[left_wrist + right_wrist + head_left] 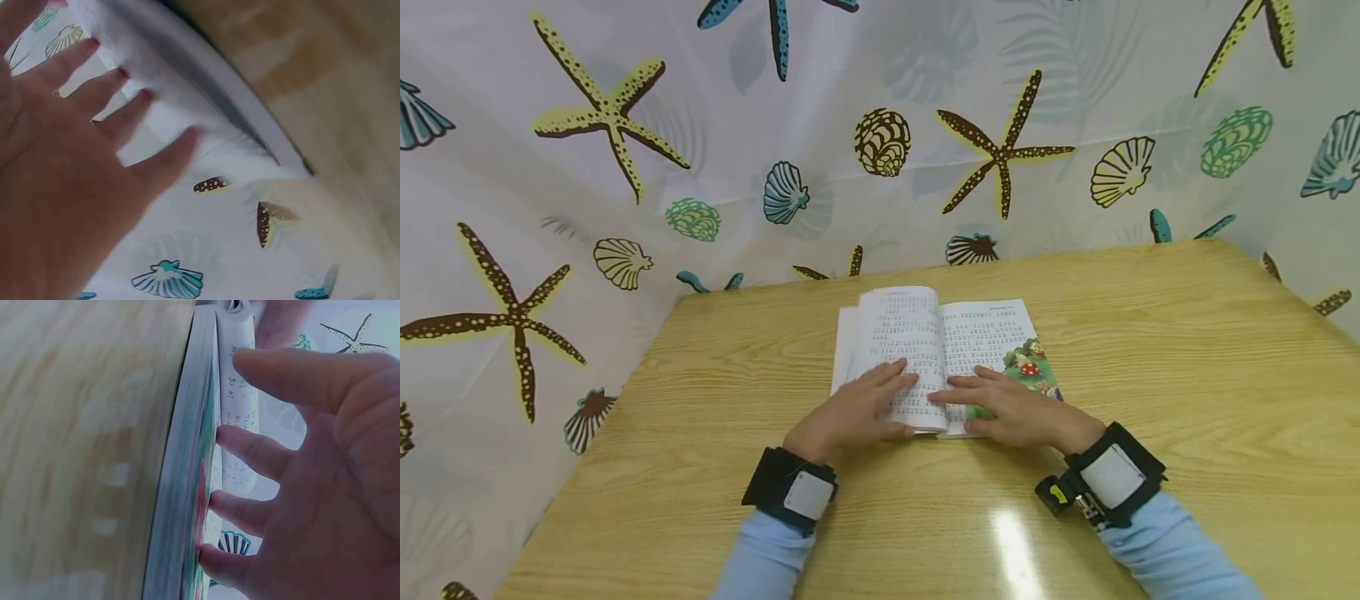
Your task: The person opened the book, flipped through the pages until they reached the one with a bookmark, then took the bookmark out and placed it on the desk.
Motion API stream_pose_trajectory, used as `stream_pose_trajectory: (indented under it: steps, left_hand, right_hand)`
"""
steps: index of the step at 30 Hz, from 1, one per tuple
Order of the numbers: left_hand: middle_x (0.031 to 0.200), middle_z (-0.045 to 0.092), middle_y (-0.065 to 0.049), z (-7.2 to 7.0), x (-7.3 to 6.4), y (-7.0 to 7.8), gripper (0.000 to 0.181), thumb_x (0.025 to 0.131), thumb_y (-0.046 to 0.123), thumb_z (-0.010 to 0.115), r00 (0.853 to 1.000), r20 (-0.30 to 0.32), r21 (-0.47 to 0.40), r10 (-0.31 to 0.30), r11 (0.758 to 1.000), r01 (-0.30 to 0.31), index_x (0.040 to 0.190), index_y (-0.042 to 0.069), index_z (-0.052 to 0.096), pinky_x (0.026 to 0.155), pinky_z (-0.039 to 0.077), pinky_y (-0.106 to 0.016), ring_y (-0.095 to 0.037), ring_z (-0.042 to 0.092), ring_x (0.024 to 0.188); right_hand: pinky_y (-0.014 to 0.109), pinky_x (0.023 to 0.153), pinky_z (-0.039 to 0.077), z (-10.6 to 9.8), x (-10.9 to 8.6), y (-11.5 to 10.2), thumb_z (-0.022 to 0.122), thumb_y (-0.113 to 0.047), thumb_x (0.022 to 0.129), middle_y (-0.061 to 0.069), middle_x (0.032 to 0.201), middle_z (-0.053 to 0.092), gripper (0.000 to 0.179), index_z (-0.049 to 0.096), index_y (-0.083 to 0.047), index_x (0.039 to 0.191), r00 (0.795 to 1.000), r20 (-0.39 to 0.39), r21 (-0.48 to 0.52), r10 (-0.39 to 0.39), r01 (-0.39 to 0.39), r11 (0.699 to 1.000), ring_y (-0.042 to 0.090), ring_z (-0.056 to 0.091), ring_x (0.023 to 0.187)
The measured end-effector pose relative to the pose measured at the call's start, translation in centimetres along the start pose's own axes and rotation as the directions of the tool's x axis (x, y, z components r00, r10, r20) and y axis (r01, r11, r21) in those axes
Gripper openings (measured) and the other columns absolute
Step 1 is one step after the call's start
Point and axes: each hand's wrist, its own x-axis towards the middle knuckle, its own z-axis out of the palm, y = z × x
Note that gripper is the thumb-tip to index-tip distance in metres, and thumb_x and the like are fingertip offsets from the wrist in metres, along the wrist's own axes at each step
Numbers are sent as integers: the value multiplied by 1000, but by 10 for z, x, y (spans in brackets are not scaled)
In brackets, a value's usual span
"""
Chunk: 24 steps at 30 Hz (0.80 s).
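Note:
An open book point(981, 329) with printed text lies on the table, its left pages bulging up in a curve. The right page carries a colourful picture point(1028, 367) with a red mushroom. My left hand point(859, 414) rests on the left page with its fingers spread. On the right page lies my right hand point(1011, 410), fingers extended toward the spine. In the left wrist view, the left hand point(75, 156) spreads its fingers against the curved pages point(169, 75). The right wrist view has the right hand point(331, 475) with fingertips at the page beside the thick page edge point(178, 462).
The light wood table point(1187, 358) extends to both sides of the book. Behind it hangs a white cloth point(850, 75) printed with starfish and shells. Black straps with devices point(1112, 475) circle both wrists, above light blue sleeves point(763, 554).

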Motion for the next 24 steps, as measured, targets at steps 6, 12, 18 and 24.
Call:
stream_pose_trajectory:
  steps: [6,12,18,24]
  left_hand:
    - [167,23,-3,5,0,1,80,91,24,78,988,110,-14,-108,994,111,158,16,37,120,25,-47,-25,20,153]
    - [167,25,-5,5,-1,0,79,91,23,79,988,108,-31,-110,993,114,158,14,38,121,25,-45,-27,22,152]
    - [165,28,-6,4,-1,0,77,90,21,79,987,99,-39,-123,991,128,156,13,41,120,27,-46,-28,24,151]
    - [165,29,-5,4,-1,2,75,91,21,78,985,101,-28,-141,989,144,156,14,41,119,28,-48,-30,26,151]
  right_hand:
    - [70,110,29,-1,1,-2,65,-11,96,28,148,48,49,57,-8,144,1000,-12,-40,22,-23,999,58,36,136]
    - [65,107,37,-9,-8,10,70,-22,95,28,146,48,51,58,1,139,974,-59,-193,219,-227,955,52,41,135]
    - [70,100,41,-27,-27,33,69,-23,96,35,149,40,57,53,8,141,906,-81,-180,416,-424,888,61,37,132]
    - [75,98,38,-33,-33,42,66,-21,97,40,147,38,58,49,8,144,864,-85,-145,496,-504,852,64,36,130]
